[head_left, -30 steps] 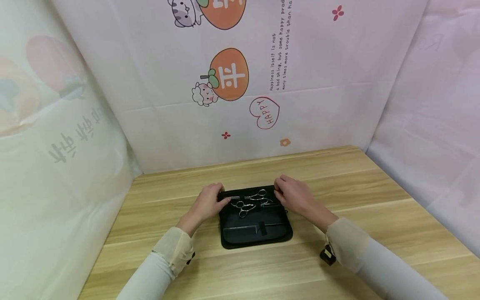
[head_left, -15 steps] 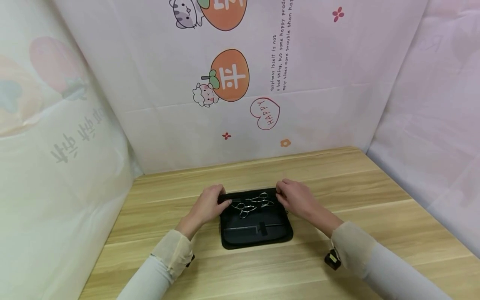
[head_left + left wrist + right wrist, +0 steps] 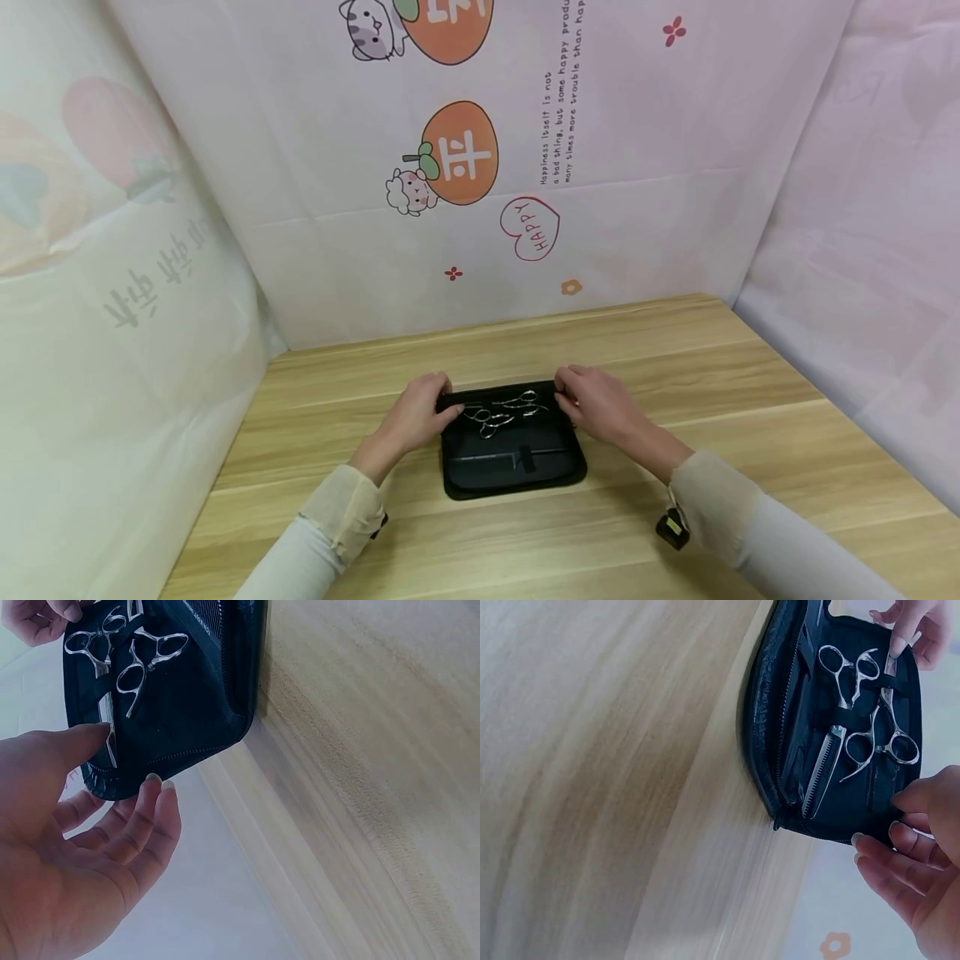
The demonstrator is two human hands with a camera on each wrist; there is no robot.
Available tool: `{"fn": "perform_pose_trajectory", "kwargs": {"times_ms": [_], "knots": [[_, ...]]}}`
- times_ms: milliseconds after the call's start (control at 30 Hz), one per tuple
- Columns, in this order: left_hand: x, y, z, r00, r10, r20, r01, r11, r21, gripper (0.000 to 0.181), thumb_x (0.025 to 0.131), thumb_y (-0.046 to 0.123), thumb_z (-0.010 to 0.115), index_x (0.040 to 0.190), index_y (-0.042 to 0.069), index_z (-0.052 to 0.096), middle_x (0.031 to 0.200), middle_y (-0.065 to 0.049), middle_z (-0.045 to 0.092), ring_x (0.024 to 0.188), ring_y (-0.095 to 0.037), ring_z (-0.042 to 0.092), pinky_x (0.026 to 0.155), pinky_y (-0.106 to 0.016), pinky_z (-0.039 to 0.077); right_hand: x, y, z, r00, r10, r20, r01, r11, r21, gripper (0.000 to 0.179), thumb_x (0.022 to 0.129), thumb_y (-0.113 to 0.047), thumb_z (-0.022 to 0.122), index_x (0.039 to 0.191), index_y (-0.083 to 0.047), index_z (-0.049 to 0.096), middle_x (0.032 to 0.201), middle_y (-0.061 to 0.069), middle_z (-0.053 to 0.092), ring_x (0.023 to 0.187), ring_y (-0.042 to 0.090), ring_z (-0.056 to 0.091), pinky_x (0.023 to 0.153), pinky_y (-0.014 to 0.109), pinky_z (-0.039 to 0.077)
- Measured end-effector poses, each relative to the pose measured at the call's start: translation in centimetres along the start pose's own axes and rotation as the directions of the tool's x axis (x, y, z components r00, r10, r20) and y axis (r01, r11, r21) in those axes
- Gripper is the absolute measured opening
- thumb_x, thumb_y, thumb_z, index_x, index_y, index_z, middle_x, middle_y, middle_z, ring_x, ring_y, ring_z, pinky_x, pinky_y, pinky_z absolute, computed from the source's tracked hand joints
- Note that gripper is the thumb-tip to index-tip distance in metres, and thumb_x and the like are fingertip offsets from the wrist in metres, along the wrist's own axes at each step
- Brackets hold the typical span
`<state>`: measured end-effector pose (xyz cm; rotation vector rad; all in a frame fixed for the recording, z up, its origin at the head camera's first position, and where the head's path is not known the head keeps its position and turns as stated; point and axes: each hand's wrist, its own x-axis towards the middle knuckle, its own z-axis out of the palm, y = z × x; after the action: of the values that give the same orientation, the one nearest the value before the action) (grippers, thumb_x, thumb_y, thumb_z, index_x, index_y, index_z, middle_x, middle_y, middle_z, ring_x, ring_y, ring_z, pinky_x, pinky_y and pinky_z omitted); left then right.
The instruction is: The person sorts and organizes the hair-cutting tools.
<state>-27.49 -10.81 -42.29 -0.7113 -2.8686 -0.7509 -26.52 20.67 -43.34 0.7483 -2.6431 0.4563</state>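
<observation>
A black zip case lies open on the wooden table, its far half tilted up. Strapped inside that half are silver thinning scissors with a toothed blade and a second pair of hair scissors. My left hand pinches the far half at its left corner, thumb on the inner side over a blade tip, fingers behind. At the right corner my right hand grips the same half, thumb inside and fingers curled round the back. The near half, with a small black strap, lies flat.
A wood-grain table surrounds the case. Behind it stands a white printed cloth, with more cloth hanging on the left and right. A small black device sits at the right wrist.
Both hands have drawn the far half of the case slightly up and toward the person, so its inside looks more foreshortened. The near half has stayed in place.
</observation>
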Motion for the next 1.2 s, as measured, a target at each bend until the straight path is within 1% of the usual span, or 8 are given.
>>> {"fn": "perform_pose_trajectory", "kwargs": {"times_ms": [267,400,533,867,933,1000,1100,1200], "knots": [[-0.4,0.1,0.0,1.0,0.02,-0.008,-0.021,1.0,-0.022,0.017,0.096,0.02,0.074,0.099,0.009,0.061,0.09,-0.002,0.059,0.08,-0.017,0.051,0.073,-0.036,0.047,-0.4,0.0,-0.1,1.0,-0.004,-0.004,0.004,1.0,0.029,0.011,0.092,-0.01,0.074,0.093,-0.013,0.063,0.08,-0.006,0.057,0.068,0.008,0.05,0.059,0.028,0.045],[-0.6,0.1,0.0,1.0,0.017,-0.003,-0.017,0.999,-0.029,0.018,0.097,0.021,0.073,0.1,0.009,0.061,0.093,-0.003,0.06,0.081,-0.017,0.052,0.074,-0.036,0.048,-0.7,0.1,-0.1,1.0,-0.007,-0.004,0.007,1.0,0.031,0.012,0.092,-0.011,0.074,0.093,-0.015,0.062,0.078,-0.008,0.055,0.067,0.007,0.049,0.058,0.027,0.043],[-0.8,0.1,0.0,1.0,0.008,0.002,-0.008,0.999,-0.036,0.018,0.097,0.022,0.072,0.102,0.01,0.061,0.096,-0.003,0.061,0.083,-0.018,0.054,0.076,-0.036,0.049,-0.9,0.2,-0.2,1.0,-0.001,-0.003,0.001,0.999,0.034,0.013,0.093,-0.011,0.074,0.093,-0.015,0.062,0.08,-0.008,0.058,0.069,0.006,0.052,0.06,0.027,0.046],[-1.0,0.0,0.1,1.0,0.021,0.012,-0.02,0.999,-0.036,0.016,0.098,0.023,0.072,0.099,0.013,0.06,0.091,0.0,0.058,0.079,-0.015,0.05,0.071,-0.034,0.046,-1.2,0.5,-0.4,0.999,0.035,0.012,-0.036,0.998,0.054,0.017,0.093,-0.015,0.075,0.084,-0.018,0.061,0.076,-0.01,0.055,0.063,0.004,0.048,0.057,0.025,0.043],[-1.1,0.0,0.1,1.0,0.025,0.012,-0.025,0.999,-0.035,0.016,0.098,0.023,0.072,0.099,0.013,0.06,0.091,0.0,0.058,0.078,-0.015,0.049,0.071,-0.034,0.046,-1.1,0.6,-0.4,0.999,0.037,0.014,-0.038,0.998,0.058,0.015,0.093,-0.015,0.074,0.087,-0.017,0.061,0.076,-0.011,0.055,0.064,0.004,0.049,0.057,0.026,0.043],[-1.1,0.0,0.2,1.0,0.029,0.013,-0.028,0.999,-0.032,0.016,0.098,0.023,0.072,0.1,0.013,0.06,0.09,0.0,0.057,0.077,-0.014,0.049,0.07,-0.033,0.045,-1.1,0.6,-0.5,0.999,0.041,0.016,-0.042,0.997,0.064,0.012,0.093,-0.015,0.074,0.094,-0.015,0.062,0.076,-0.01,0.056,0.064,0.004,0.049,0.057,0.026,0.044],[-1.2,0.0,0.2,0.999,0.034,0.014,-0.033,0.999,-0.03,0.015,0.098,0.022,0.071,0.1,0.013,0.059,0.089,0.0,0.056,0.076,-0.014,0.048,0.069,-0.033,0.045,-1.0,0.7,-0.5,0.998,0.053,0.024,-0.054,0.996,0.073,0.019,0.094,-0.015,0.074,0.108,-0.011,0.062,0.075,-0.01,0.057,0.063,0.005,0.05,0.057,0.028,0.044],[-1.3,0.0,0.1,0.999,0.038,0.017,-0.038,0.999,-0.03,0.015,0.098,0.021,0.072,0.1,0.013,0.059,0.087,-0.001,0.056,0.075,-0.014,0.047,0.068,-0.033,0.044,-1.0,0.7,-0.6,0.998,0.057,0.036,-0.059,0.995,0.075,0.023,0.094,-0.016,0.074,0.114,-0.009,0.064,0.075,-0.01,0.057,0.062,0.005,0.05,0.058,0.028,0.044]]}}
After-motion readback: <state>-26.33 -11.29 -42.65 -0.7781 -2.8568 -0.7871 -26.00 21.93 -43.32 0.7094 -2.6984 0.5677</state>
